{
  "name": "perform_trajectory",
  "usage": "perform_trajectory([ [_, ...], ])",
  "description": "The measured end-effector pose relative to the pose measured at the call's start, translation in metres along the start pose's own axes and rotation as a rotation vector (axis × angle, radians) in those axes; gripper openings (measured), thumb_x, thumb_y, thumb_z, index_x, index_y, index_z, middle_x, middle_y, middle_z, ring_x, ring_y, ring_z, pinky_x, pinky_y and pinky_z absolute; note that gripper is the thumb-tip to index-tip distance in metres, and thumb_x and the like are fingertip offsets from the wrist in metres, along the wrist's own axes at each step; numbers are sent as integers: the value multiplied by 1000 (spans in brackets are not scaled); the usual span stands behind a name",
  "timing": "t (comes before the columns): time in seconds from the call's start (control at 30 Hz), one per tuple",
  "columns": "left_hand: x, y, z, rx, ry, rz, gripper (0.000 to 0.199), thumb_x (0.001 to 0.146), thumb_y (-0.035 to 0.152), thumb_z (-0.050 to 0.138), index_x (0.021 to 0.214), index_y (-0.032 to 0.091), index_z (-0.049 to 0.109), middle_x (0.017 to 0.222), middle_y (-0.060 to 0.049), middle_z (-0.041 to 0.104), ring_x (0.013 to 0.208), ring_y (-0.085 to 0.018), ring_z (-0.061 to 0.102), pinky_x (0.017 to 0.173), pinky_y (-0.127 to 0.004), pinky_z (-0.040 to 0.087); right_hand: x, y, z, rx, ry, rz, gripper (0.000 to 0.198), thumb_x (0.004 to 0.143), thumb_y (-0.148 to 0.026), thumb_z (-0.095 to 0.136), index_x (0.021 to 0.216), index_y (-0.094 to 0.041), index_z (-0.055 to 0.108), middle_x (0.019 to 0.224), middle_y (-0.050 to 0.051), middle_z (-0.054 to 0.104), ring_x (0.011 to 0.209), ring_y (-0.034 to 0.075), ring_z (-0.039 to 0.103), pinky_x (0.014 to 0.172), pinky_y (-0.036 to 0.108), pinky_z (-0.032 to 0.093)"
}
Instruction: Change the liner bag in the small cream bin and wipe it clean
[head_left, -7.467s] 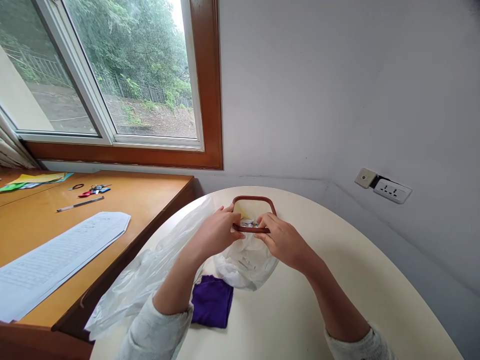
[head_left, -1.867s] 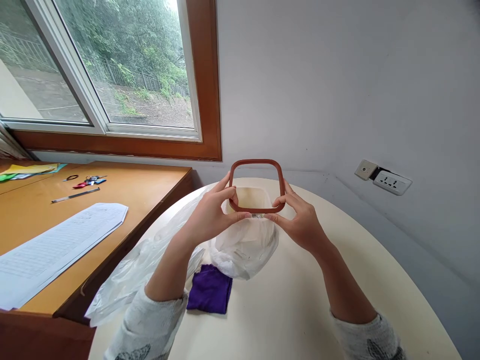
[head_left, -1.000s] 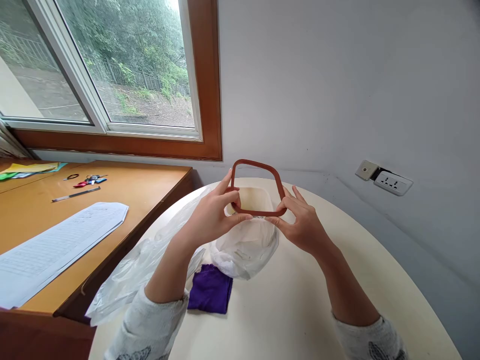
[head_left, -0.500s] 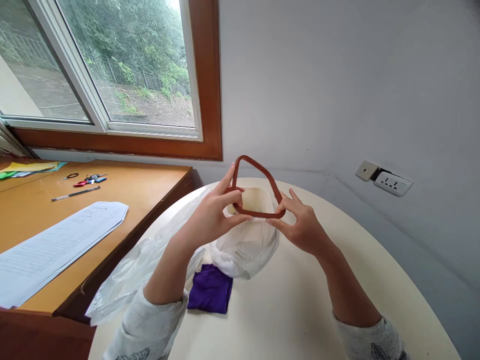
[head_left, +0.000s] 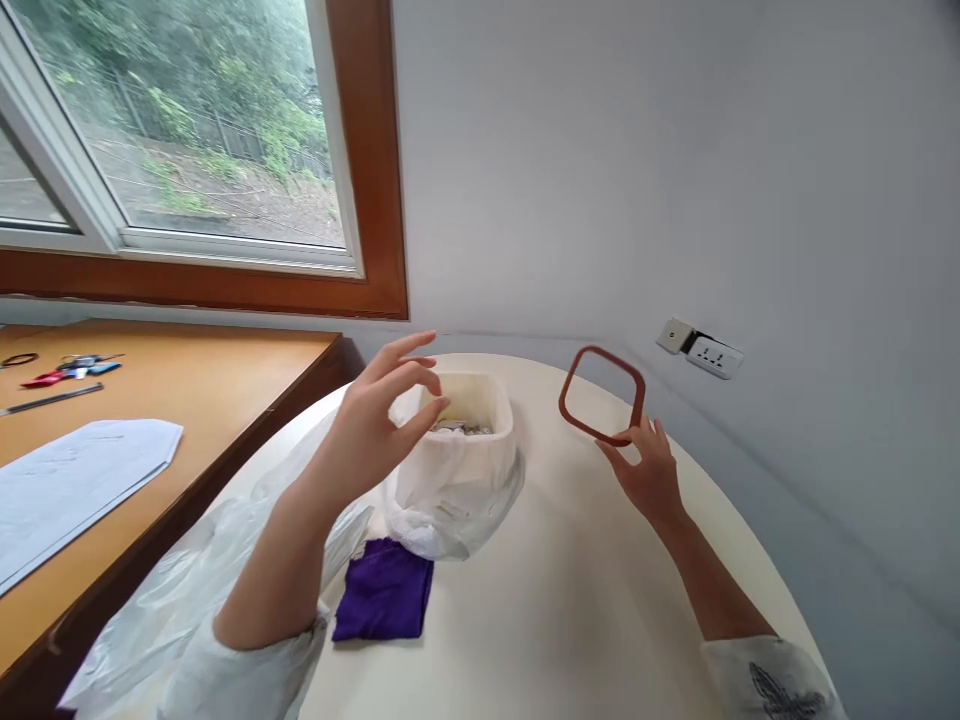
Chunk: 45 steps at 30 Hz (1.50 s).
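Note:
Between thumb and fingers, my right hand (head_left: 649, 475) grips a brown-red rounded-square ring (head_left: 564, 400), which looks like the rim of a bin. It is held up on the right side, apart from the bin. My left hand (head_left: 382, 415) is empty, fingers curved and apart, just left of the cream bin's opening. The small bin (head_left: 495, 405) stands on the round table with bits of litter (head_left: 461, 428) inside. A thin white plastic bag (head_left: 450, 515) hangs bunched around its lower outside.
A folded purple cloth (head_left: 386, 590) lies in front of the bin. More clear plastic film (head_left: 180, 590) spreads leftward across the round table (head_left: 570, 620). The wooden desk (head_left: 247, 370) at left bears papers (head_left: 82, 480), a pen (head_left: 52, 398) and keys (head_left: 82, 368).
My left hand has let go of the ring and moved left. My right hand has carried the ring away from above the bin to the right. The view has turned slightly right.

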<state>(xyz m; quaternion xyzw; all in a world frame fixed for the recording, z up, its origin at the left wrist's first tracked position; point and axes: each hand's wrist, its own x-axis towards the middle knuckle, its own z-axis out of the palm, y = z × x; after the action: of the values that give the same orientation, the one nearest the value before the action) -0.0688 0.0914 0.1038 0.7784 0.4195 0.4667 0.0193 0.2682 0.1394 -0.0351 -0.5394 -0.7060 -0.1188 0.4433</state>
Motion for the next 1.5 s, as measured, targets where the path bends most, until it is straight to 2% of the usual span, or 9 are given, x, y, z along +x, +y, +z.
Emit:
perform_trajectory([
  [0.13,1,-2,0,10,28,21,8,78,23,57,72,20,55,121,-3,53,97,-18,59,85,-33,47,-35,44,-1,-90,-118,283,31,77,-51,51,66,-22,44,81,3,61,96,24,57,102,52,28],
  [0.27,0,-4,0,66,90,56,10,76,21,59,67,21,55,100,0,60,89,-16,58,81,-31,46,-42,55,-4,-135,-191,498,31,77,-51,48,66,-23,45,81,1,59,82,21,56,99,49,28],
  [0.43,-1,-4,-3,74,129,29,14,73,16,62,64,21,51,81,3,57,72,-12,55,69,-27,47,-43,61,2,-138,-269,508,32,75,-53,48,65,-23,45,77,1,58,80,21,56,101,51,23],
  [0.63,0,0,-1,125,116,47,19,72,15,61,59,20,47,74,4,54,65,-10,52,63,-25,42,-47,64,3,-130,-331,508,29,75,-51,48,67,-23,47,80,0,58,79,19,56,104,50,19],
  [1.0,1,1,1,67,56,72,19,75,16,60,60,20,50,73,2,57,69,-12,54,65,-25,43,-46,64,3,-113,-345,518,25,77,-47,45,78,-23,51,93,2,62,88,21,57,102,50,21],
  [1.1,1,2,3,52,46,61,18,76,17,59,61,20,50,74,1,57,69,-12,54,64,-25,43,-47,64,3,-128,-319,546,28,76,-46,46,91,-23,50,101,3,60,96,23,56,101,50,22],
  [1.27,1,3,1,48,54,46,16,77,19,60,63,21,52,74,2,59,70,-13,56,66,-25,44,-45,60,3,-150,-277,598,47,73,-51,47,110,-21,44,113,10,56,107,29,50,91,48,34],
  [1.37,-1,2,-1,54,86,12,13,77,20,61,67,21,54,76,2,62,72,-12,58,67,-24,45,-42,54,0,-134,-214,601,46,75,-51,44,110,-22,45,111,9,57,105,28,51,88,45,36],
  [1.5,-2,-3,1,107,146,-69,10,77,25,62,73,22,53,74,3,63,72,-13,59,66,-23,45,-37,48,-5,-96,-81,517,30,79,-45,42,95,-21,51,100,6,61,96,24,54,87,40,37],
])
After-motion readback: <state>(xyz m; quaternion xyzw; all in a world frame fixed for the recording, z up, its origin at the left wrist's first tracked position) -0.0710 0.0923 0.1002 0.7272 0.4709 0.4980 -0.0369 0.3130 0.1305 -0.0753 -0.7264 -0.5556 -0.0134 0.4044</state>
